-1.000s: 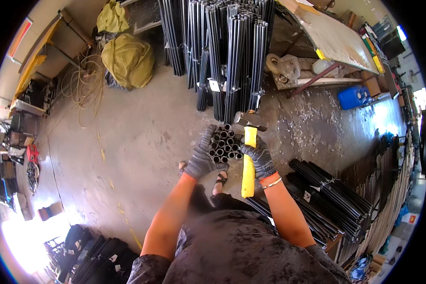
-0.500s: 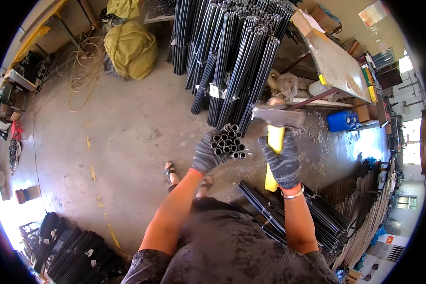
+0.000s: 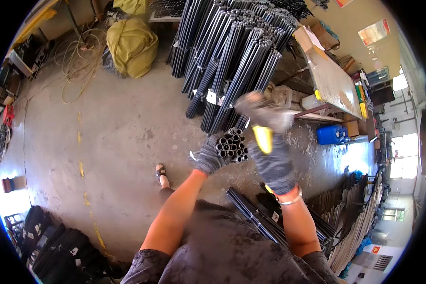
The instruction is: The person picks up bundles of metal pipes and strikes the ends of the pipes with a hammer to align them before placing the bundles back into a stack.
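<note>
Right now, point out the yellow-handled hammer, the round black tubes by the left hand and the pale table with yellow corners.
Yellow-handled hammer [image 3: 263,138]: head view, upper handle.
Round black tubes [image 3: 230,144]: head view, open ends.
Pale table [image 3: 333,78]: head view, tabletop.

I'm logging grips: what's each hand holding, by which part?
Right hand: hammer, by its yellow handle. Left hand: tube bundle, by its left side near the open ends.

One hammer [image 3: 263,137], two gloves [image 3: 209,158], one bracelet [image 3: 290,201]
</note>
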`<action>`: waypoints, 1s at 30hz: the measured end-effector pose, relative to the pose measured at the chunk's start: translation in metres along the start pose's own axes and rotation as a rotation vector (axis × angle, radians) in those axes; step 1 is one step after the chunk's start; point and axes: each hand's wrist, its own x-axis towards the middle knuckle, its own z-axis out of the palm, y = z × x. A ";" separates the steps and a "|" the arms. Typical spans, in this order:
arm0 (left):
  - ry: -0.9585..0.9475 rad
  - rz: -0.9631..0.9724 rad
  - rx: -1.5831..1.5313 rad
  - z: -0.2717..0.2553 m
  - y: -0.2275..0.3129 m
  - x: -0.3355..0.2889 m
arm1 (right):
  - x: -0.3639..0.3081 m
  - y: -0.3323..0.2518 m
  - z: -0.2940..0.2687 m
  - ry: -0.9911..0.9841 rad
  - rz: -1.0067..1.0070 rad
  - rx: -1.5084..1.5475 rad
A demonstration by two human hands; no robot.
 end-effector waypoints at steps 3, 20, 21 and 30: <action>0.186 -0.048 0.004 -0.046 -0.059 -0.003 | -0.002 -0.039 -0.003 0.234 0.408 0.513; 0.262 -0.223 -0.358 -0.027 -0.008 -0.008 | -0.065 -0.009 0.030 -0.048 0.233 0.054; 0.240 0.027 0.112 -0.029 -0.019 -0.014 | -0.075 0.004 0.039 -0.208 0.240 -0.137; 0.192 -0.008 -0.095 -0.028 -0.017 -0.019 | -0.020 -0.069 0.012 0.221 0.370 0.407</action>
